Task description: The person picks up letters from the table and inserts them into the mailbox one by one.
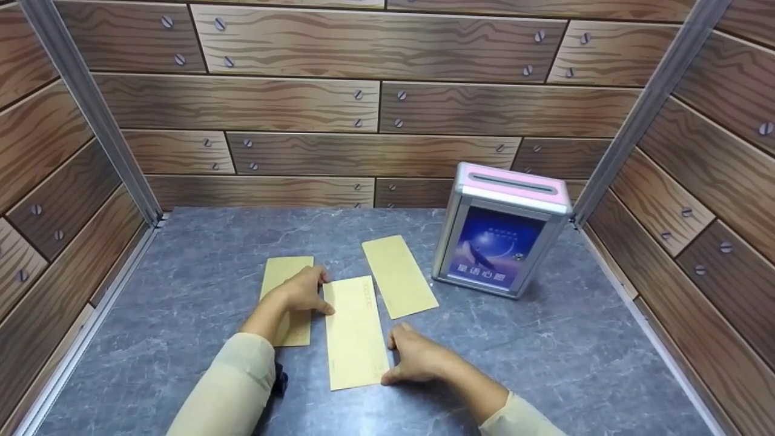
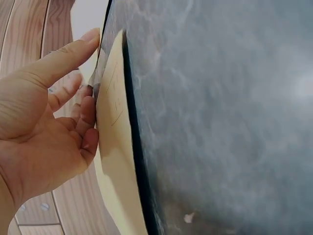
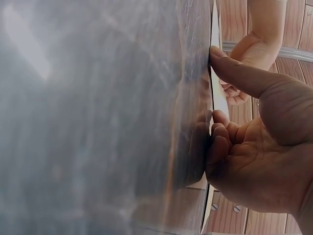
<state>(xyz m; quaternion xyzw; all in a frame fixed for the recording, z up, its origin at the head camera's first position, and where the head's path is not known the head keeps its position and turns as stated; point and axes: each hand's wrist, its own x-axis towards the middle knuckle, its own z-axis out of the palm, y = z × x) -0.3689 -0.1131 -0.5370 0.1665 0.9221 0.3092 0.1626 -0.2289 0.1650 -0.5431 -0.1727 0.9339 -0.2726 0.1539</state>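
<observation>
Plank-patterned walls (image 1: 290,103) with metal posts (image 1: 91,109) at the corners stand around a grey marbled surface (image 1: 194,236). Neither hand grasps anything. On the left hand (image 1: 303,290), the thumb meets the long left edge of the middle envelope (image 1: 356,333) and the other fingers bend loosely near its far left corner. On the right hand (image 1: 421,354), the thumb touches its near right corner while the other fingers curl slackly alongside; whether these touch paper I cannot tell.

So the middle envelope lies between the hands, to the right of the left fingers and the left of the right ones, near the centre of the surface. Its long axis runs toward the back edge, leaning slightly left. Both hands are equally close to it.

Left envelope (image 1: 293,330) lies partly under the left hand, on the side of the surface's left edge. Right envelope (image 1: 399,275), more slanted, is beyond the right hand, toward the back edge. Past it, near the back right corner, a box (image 1: 493,242) stands upright, its top slot (image 1: 513,183) running roughly crosswise to the middle envelope. Count: three envelopes, one box.
</observation>
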